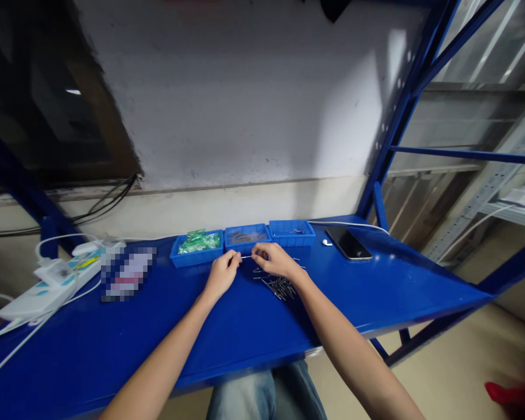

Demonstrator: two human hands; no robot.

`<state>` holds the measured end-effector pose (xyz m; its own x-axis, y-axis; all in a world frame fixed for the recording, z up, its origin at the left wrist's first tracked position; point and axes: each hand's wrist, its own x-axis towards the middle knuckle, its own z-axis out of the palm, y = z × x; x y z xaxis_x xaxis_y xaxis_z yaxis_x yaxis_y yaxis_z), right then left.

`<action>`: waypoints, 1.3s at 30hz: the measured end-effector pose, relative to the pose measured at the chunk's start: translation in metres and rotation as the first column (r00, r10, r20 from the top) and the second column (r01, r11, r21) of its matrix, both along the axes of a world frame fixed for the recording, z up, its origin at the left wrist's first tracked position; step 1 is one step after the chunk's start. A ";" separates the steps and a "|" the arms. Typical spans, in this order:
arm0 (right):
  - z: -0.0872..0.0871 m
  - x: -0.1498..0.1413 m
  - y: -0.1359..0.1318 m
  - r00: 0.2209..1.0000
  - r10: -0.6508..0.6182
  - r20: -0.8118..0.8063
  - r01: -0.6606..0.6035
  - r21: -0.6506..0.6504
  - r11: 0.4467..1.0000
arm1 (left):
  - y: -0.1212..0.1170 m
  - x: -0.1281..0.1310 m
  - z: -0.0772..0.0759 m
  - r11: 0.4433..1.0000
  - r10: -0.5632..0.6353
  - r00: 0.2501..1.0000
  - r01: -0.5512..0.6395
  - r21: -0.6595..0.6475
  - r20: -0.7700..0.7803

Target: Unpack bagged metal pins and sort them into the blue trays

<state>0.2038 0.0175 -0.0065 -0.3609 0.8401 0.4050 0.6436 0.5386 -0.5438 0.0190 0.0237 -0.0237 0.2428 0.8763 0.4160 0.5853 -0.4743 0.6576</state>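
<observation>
Over the blue table, just in front of the bins, a thin metal rod (246, 256) spans the gap between my two hands. My left hand (223, 273) pinches its left end between thumb and fingertips. The fingers of my right hand (275, 260) close on the other end. Beneath and beside the right hand lies a loose pile of similar thin dark metal rods (280, 287), partly covered by that hand. What the rod's ends look like is hidden in my fingers.
Along the back stand a blue bin (198, 258) of green and clear packets, one (248, 244) of greyish pieces, and another (292, 239) with a few rods. A phone (349, 242) and white earbud (327, 242) lie right; a power strip (48, 297) with cables lies left.
</observation>
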 end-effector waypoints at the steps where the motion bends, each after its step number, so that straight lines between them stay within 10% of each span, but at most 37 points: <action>1: 0.000 0.000 0.000 1.000 -0.008 -0.005 0.008 0.005 1.000 | -0.001 0.000 0.000 1.000 -0.012 1.000 0.012 0.008 0.005; 23: 0.009 -0.004 -0.005 0.967 0.070 -0.246 -0.100 -0.112 0.989 | 0.000 -0.008 0.010 0.971 -0.241 0.966 0.241 0.011 0.094; 39: 0.013 -0.010 -0.011 0.982 0.109 -0.156 -0.098 0.078 0.992 | -0.001 0.000 0.004 0.951 -0.248 0.916 0.292 -0.099 0.316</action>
<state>0.1935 0.0070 0.0067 -0.3703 0.7693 0.5207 0.4906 0.6379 -0.5936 0.0187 0.0224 -0.0201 0.3638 0.8495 0.3822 0.2163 -0.4761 0.8524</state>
